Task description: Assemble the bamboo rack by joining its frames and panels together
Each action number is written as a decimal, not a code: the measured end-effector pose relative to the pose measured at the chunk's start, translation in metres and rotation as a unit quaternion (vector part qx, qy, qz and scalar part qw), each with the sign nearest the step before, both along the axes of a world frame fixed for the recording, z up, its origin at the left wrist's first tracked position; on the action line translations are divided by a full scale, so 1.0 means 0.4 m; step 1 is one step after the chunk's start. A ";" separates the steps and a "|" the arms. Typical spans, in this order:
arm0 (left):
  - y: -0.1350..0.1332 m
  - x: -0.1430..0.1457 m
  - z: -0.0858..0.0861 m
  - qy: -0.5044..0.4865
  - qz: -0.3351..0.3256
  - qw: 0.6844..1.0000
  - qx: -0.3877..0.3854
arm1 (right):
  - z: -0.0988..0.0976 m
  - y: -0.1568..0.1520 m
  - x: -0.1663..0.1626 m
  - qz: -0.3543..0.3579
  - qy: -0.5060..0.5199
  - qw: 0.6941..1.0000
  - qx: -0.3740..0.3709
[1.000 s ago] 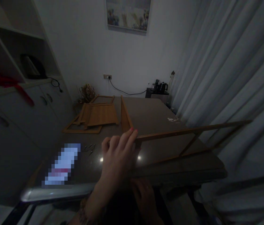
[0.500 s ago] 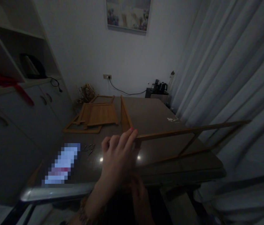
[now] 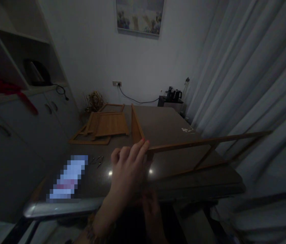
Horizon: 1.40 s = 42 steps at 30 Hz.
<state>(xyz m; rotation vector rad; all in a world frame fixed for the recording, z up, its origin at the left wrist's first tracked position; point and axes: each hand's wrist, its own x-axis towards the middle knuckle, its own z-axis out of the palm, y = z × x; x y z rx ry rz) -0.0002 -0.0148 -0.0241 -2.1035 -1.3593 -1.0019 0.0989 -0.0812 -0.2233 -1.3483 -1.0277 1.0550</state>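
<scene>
My left hand is closed over the corner where an upright wooden panel meets a long wooden frame. The panel runs away from me, while the frame stands on its edge and stretches to the right along the table's near side. Lower down, by the table edge under that corner, is my right hand with its fingers bent together. Deep shadow hides what they hold, if anything. Several small metal pieces lie to the left of my left hand.
More wooden panels and frames lie stacked on the brown table, back left. A blurred-out bright screen is at front left, above a metal rail. White scraps lie farther right. Curtains hang on the right.
The view has shifted very slightly. My left hand keeps its hold on the corner, and the fingers of my right hand have moved a little below it.
</scene>
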 end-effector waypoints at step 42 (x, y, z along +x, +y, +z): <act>0.008 -0.001 -0.010 -0.006 -0.001 1.000 0.004 | -0.005 0.006 0.076 -0.007 -0.434 0.849 0.301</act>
